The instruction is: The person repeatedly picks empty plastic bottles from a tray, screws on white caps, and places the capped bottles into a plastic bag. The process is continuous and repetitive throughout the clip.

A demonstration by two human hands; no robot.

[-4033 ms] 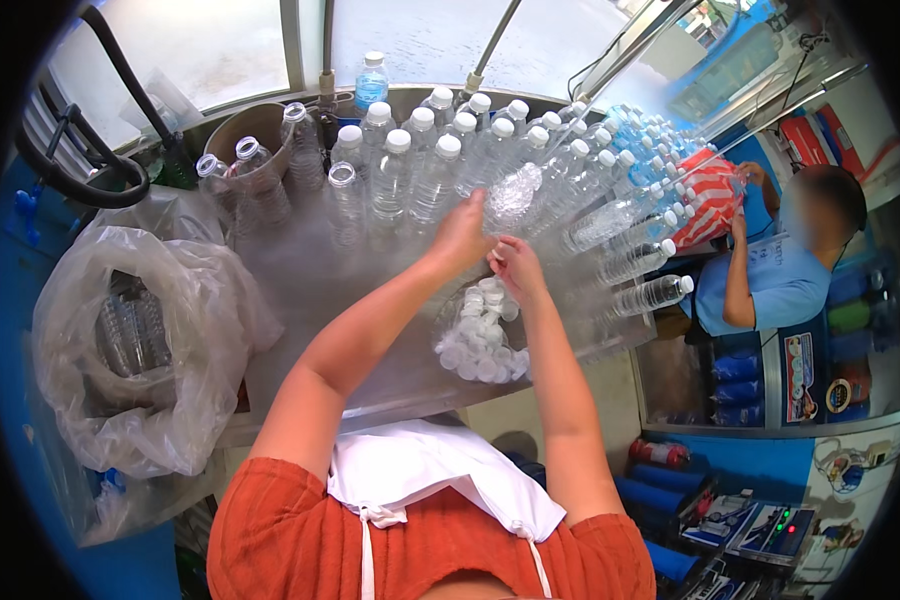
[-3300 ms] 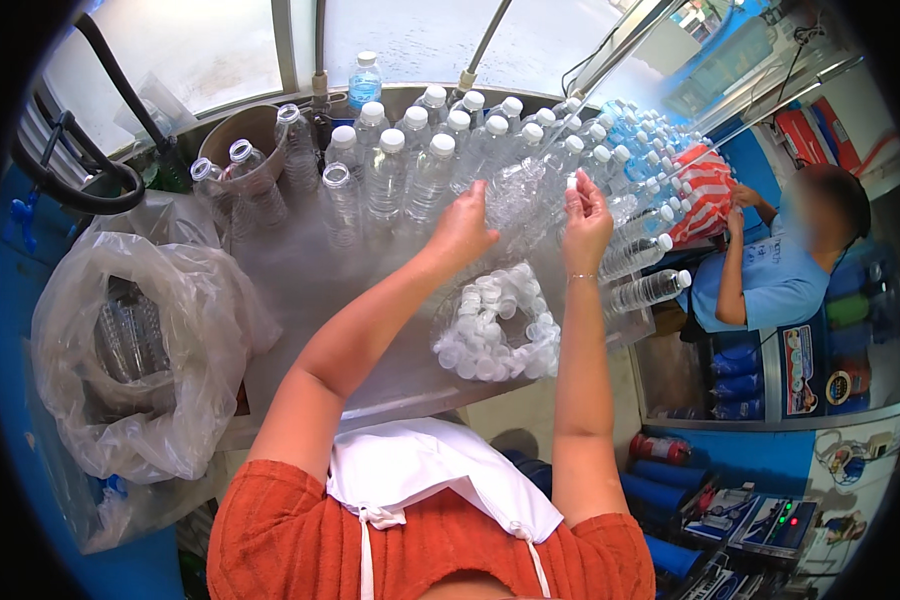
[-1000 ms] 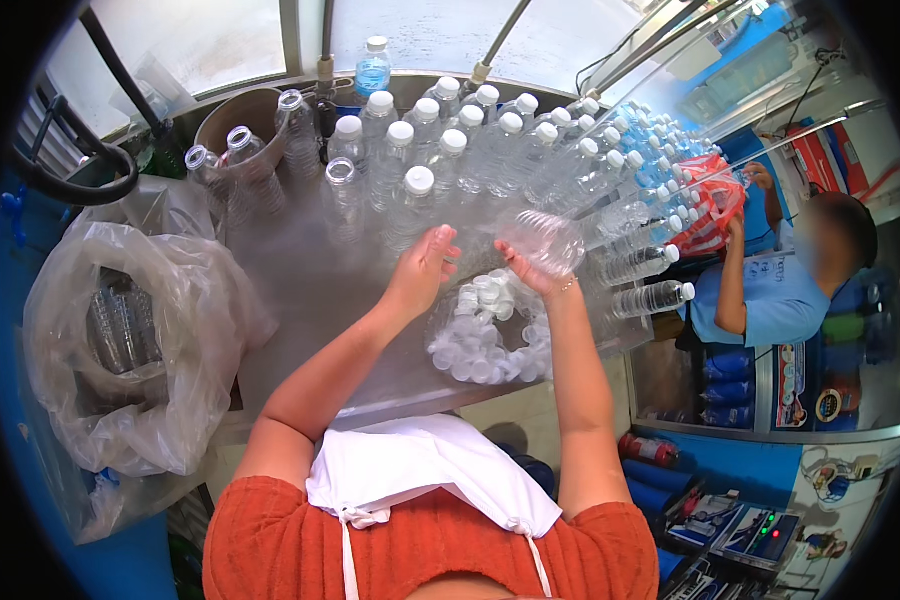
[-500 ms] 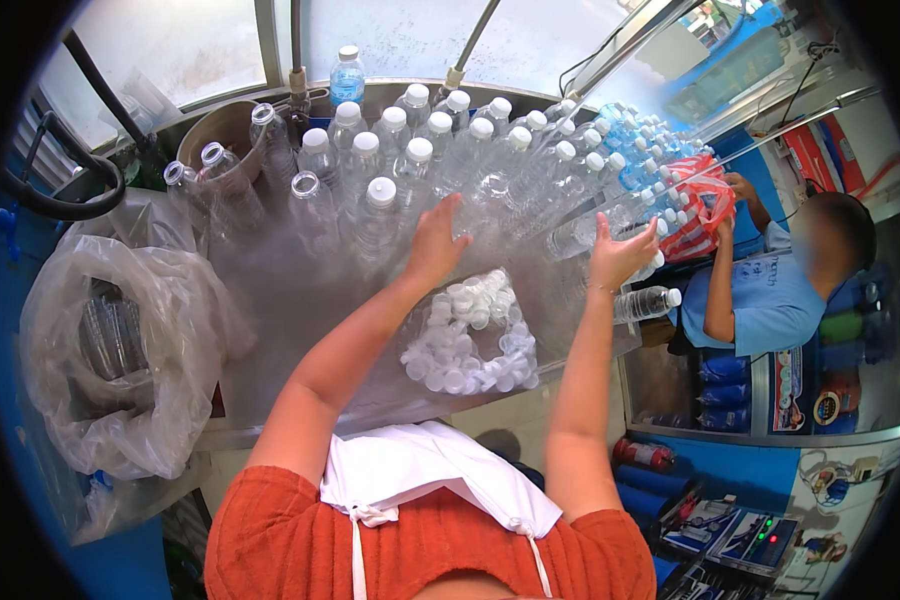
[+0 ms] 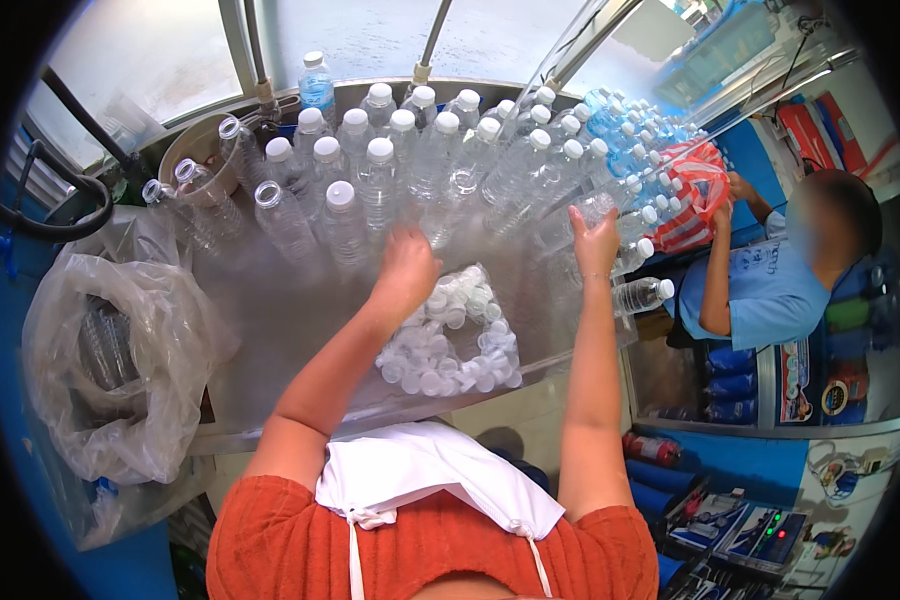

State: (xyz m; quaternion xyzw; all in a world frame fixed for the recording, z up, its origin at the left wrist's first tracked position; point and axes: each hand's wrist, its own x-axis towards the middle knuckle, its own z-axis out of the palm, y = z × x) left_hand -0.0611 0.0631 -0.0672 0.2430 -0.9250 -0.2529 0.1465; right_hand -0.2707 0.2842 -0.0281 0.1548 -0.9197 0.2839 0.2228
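My left hand (image 5: 407, 266) is closed over the metal counter, its fingers curled near the bases of the capped clear plastic bottles (image 5: 378, 190). What it holds, if anything, is hidden. Farther right, my right hand (image 5: 596, 246) grips a clear plastic bottle (image 5: 597, 208) among the group on that side. Between my forearms lies a clear plastic bag of white caps (image 5: 448, 350). At the left of the group, several bottles stand uncapped, including one uncapped bottle (image 5: 282, 222) near the front.
A large clear bag (image 5: 185, 400) with bottles inside sits left, near a round tub (image 5: 185, 150). A blue-labelled bottle (image 5: 316, 90) stands at the back. At right, a person (image 5: 760, 290) in blue handles a red-striped bag (image 5: 692, 200) beside filled bottles. One bottle (image 5: 642, 295) lies near the counter's right end.
My left hand has come left and curled its fingers, which were spread before. My right hand has shifted slightly left and closed on a bottle. The whole view has turned a little.
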